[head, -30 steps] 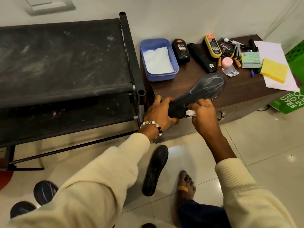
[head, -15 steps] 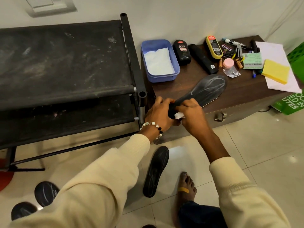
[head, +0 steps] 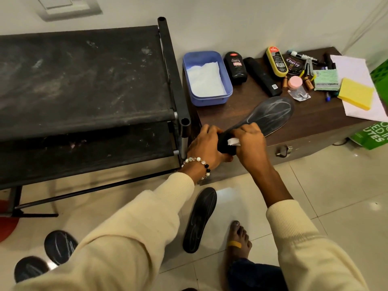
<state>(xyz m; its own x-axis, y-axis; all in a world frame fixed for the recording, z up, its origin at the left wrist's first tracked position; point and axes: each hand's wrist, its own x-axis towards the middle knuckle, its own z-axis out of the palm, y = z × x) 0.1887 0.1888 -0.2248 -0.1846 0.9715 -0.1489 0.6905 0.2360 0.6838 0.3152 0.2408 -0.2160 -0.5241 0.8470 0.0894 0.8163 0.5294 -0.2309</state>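
A black insole (head: 270, 114) with pale streaks lies slanted on the brown chest (head: 315, 122), its heel end sticking out over the front edge. My left hand (head: 206, 147), with a bead bracelet at the wrist, grips that heel end from the left. My right hand (head: 249, 139) pinches a small white wipe (head: 232, 141) and presses it on the insole near the heel. A second black insole (head: 199, 219) lies on the floor tiles below, beside my bare foot (head: 238, 240).
A blue tub (head: 206, 78) holding white tissue, a black polish bottle (head: 235, 67), a shoe brush (head: 262, 76), a polish sponge (head: 276, 60), markers, papers and a yellow sponge (head: 357, 93) crowd the chest's back. A black shoe rack (head: 84, 80) stands left. Two dark shoes (head: 59, 246) sit bottom left.
My right hand with the wipe slid left along the insole toward the heel, then stayed about there. My left hand kept its grip on the heel end.
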